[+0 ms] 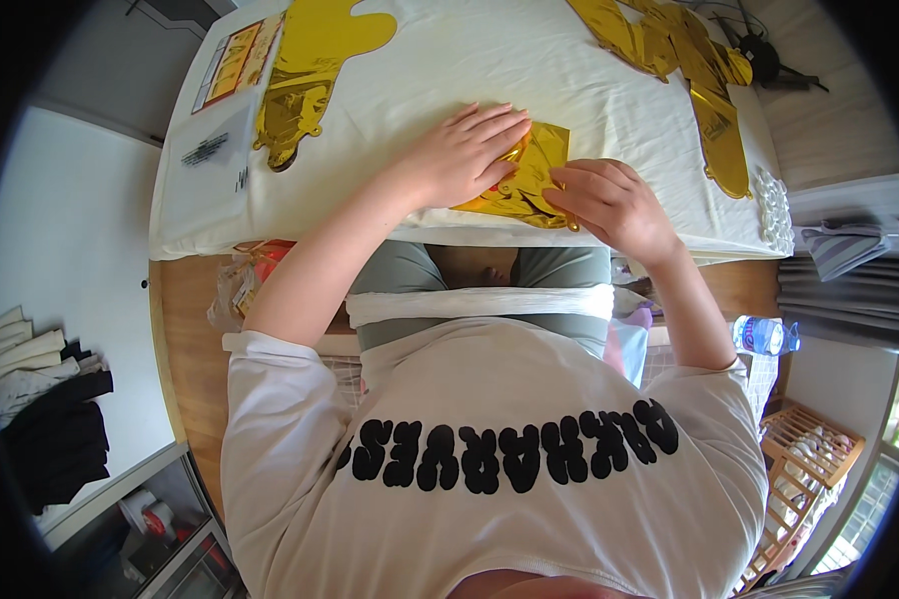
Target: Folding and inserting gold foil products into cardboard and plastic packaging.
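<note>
A crumpled gold foil piece (pixel 537 160) lies near the front edge of a white-covered surface (pixel 430 70). My left hand (pixel 464 155) lies flat on the foil's left part with its fingers stretched out. My right hand (pixel 609 200) pinches the foil's right edge between thumb and fingers. Both forearms come up from my white printed shirt.
More gold foil shapes lie at the back left (pixel 305 80) and back right (pixel 694 70). A printed package (pixel 232 62) sits at the far left. A plastic water bottle (pixel 764 334) lies at the right, a wooden rack (pixel 804 449) below it, folded clothes (pixel 45 389) at the left.
</note>
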The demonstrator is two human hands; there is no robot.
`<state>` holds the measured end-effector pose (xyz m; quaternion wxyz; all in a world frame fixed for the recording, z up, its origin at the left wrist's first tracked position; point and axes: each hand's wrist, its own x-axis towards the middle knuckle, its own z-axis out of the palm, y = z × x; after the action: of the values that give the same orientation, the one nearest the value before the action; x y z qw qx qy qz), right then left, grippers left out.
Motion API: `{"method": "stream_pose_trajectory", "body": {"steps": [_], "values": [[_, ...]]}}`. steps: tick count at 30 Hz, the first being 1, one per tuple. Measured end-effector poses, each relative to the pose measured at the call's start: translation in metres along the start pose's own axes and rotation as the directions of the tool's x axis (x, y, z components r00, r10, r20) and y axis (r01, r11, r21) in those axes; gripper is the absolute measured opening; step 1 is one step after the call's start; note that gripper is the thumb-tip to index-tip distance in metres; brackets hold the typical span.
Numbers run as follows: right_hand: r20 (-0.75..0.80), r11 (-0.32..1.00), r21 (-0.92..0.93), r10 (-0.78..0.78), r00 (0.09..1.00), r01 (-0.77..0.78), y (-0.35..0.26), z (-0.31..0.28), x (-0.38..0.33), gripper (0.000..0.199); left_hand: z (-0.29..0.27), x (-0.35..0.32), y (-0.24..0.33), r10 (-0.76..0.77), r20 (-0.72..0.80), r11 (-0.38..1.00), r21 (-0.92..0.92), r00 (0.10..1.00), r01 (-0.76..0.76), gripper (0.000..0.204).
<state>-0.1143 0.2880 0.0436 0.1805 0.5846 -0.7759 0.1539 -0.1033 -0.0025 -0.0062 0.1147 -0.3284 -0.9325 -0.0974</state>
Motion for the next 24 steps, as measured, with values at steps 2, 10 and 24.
{"method": "stream_pose_trajectory", "body": {"steps": [2,10,24], "values": [[0.019,0.997,0.013,-0.081,0.997,0.081,0.005,0.001,0.004,0.041,0.001,0.0,0.0,-0.004,-0.001,1.0,0.001,1.0,0.004,0.06],[0.068,0.937,0.317,-0.178,0.982,0.148,0.021,0.012,0.016,0.032,0.002,-0.002,-0.001,0.0,0.016,1.0,0.015,1.0,0.0,0.06],[0.18,0.694,0.467,0.531,0.828,-0.547,0.0,0.027,0.051,0.02,-0.003,0.001,0.003,-0.044,0.054,0.997,-0.059,0.998,0.047,0.054]]}}
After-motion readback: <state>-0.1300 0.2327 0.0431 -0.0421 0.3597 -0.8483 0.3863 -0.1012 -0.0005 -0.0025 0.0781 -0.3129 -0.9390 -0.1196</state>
